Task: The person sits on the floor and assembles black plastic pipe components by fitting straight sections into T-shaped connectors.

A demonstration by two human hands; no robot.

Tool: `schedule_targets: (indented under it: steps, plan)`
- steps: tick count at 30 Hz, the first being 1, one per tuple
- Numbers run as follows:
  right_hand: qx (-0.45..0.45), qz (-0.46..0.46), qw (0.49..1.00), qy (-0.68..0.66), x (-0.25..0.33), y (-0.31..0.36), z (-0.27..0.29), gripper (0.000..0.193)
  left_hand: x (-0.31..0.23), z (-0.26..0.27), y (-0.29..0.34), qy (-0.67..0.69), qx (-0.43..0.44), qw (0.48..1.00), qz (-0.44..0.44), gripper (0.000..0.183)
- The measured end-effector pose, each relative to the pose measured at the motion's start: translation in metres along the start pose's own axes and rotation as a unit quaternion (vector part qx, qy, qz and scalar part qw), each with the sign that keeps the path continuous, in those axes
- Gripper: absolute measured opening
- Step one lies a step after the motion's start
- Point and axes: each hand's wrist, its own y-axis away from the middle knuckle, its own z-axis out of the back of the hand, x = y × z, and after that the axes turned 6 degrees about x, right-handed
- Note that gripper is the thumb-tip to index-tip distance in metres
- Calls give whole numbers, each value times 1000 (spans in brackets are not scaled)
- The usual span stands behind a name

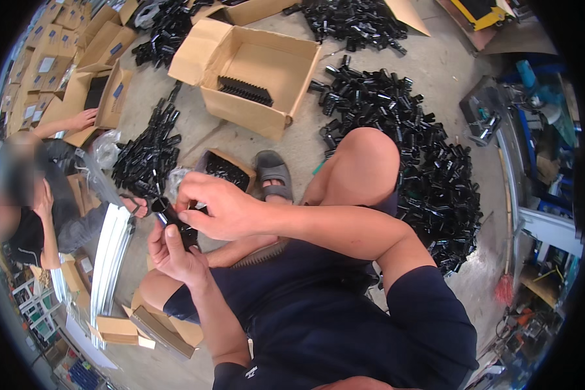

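My left hand (175,250) grips a short, black, glossy tube-like part (163,209), its fingers and thumb wrapped round the lower portion. The tube is tilted, and its open round end shows at the upper left. Over it comes my right hand (216,207), fingers curled in a pinch against the part's right side. Whatever small piece lies between those fingertips is hidden. Just beyond my hands stands a small carton (248,179) filled with small black pieces. A pile of long black parts (151,146) lies on the floor to its left.
A large open cardboard box (250,116) with a row of black parts stands ahead. Heaps of black tubular parts (396,123) cover the floor at right. At left, a person (45,195) sits near open cartons and long silvery strips (112,250). A red broom (504,287) leans at right.
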Motion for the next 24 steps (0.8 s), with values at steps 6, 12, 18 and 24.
schedule_targets:
  steps: [6, 12, 18, 24]
  plan:
    - [14, -17, 999, 32, -2, 3, 1, 16, -2, 0, 2, -7, 5, 1000, 23, 26]
    - [19, -37, 999, 15, 6, 2, 1, 17, -9, -6, 0, -7, 17, 1000, 21, 24]
    - [-9, 23, 998, 59, 2, 2, 2, 18, -3, 6, 0, -14, 10, 1000, 12, 25]
    - [0, 7, 999, 46, -4, 3, 0, 16, -5, -3, -3, 9, 28, 1000, 9, 28]
